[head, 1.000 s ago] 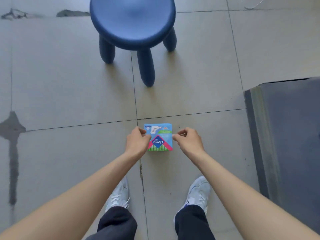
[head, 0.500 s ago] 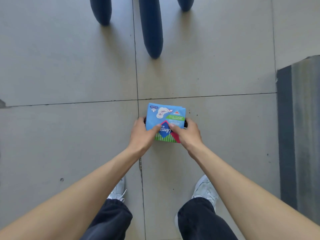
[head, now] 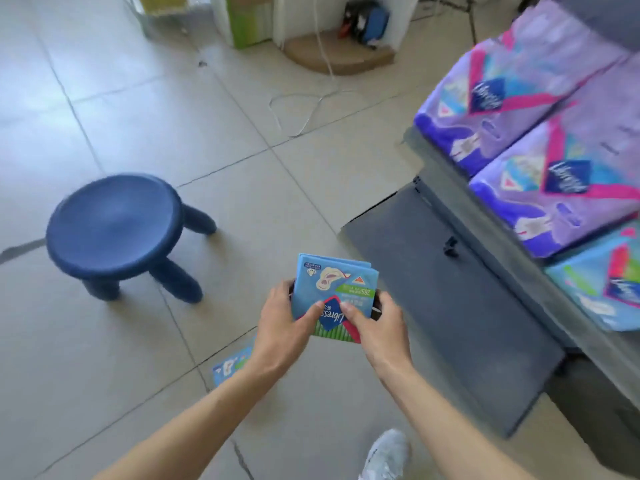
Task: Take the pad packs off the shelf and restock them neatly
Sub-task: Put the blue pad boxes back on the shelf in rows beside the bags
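Blue soft plastic pad packs (head: 333,295), gripped between the left hand (head: 281,329) and the right hand (head: 378,328) with thumbs on the front and fingers curled behind, are now lifted from the tiled floor (head: 138,98), and the view has turned to the grey metal shelf (head: 446,181), so I judge restocking comes next. How many packs are in the grip is hard to tell; one more blue pack (head: 229,364) on the floor is half hidden by the left forearm (head: 214,410), and the blurred purple packs (head: 512,98) on the shelf are cut off
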